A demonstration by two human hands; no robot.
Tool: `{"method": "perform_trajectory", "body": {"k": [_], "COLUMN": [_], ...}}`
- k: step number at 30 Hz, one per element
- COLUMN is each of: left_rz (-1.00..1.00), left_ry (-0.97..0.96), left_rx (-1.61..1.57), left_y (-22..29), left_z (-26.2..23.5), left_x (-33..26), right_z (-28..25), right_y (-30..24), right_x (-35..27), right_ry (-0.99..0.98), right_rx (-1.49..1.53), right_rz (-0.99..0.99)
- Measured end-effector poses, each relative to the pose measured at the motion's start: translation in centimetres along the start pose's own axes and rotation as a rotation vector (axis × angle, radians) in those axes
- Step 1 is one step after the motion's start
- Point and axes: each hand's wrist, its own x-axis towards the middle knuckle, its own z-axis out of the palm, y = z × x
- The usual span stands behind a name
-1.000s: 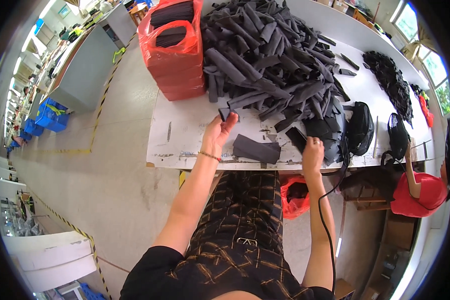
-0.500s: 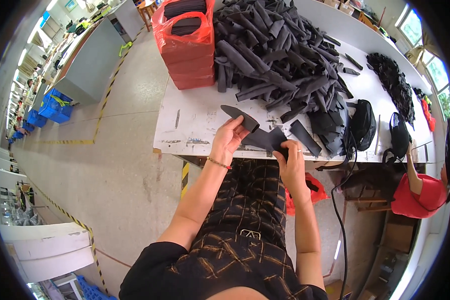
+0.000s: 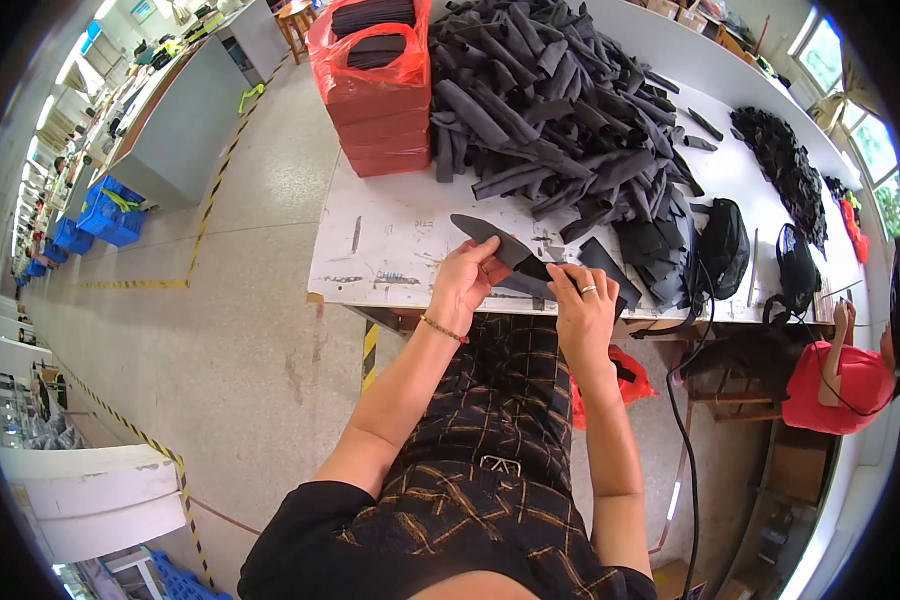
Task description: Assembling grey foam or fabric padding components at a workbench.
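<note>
My left hand (image 3: 470, 280) is closed, thumb on top, around a flat dark grey piece (image 3: 482, 231) with a rounded, tapering end that points up and left. At the piece's other end my right hand (image 3: 584, 308), with a ring on one finger, pinches a black edge; whether this is the same piece or a second one inserted in it I cannot tell. Under both hands a dark flat sheet (image 3: 526, 288) lies at the table's front edge, partly hidden. Just beyond my right hand, another dark strip (image 3: 602, 258) rests on the white table (image 3: 370, 240).
A large heap of rolled dark pieces (image 3: 560, 110) covers the table's back. Left of it stands a red plastic bag (image 3: 380, 120) of stacked dark sheets. To the right are flat pieces (image 3: 660, 255), black pouches (image 3: 725, 245) and a hanging cable (image 3: 682, 430). A person in red (image 3: 838, 385) sits at far right.
My right hand has come up from the sheet on the table to the end of the piece in my left hand. The piece has shifted slightly right. The person in red has moved an arm.
</note>
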Motion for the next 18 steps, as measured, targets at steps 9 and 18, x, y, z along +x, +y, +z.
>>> {"method": "perform_trajectory", "body": {"k": [9,18], "left_rz": [0.161,0.139], "left_ry": [-0.025,-0.288], "left_rx": [0.123,-0.004], "left_y": [-1.2,-1.5], "left_z": [2.9,3.6], "left_x": [-3.0,-3.2], "right_z": [0.5,0.7], "right_y": [-0.8,-3.0], "right_x": [0.7,0.1], "right_ry": [-0.013,-0.081], "right_rx": [-0.066,0.147], "right_rz": [0.016,0.113]}}
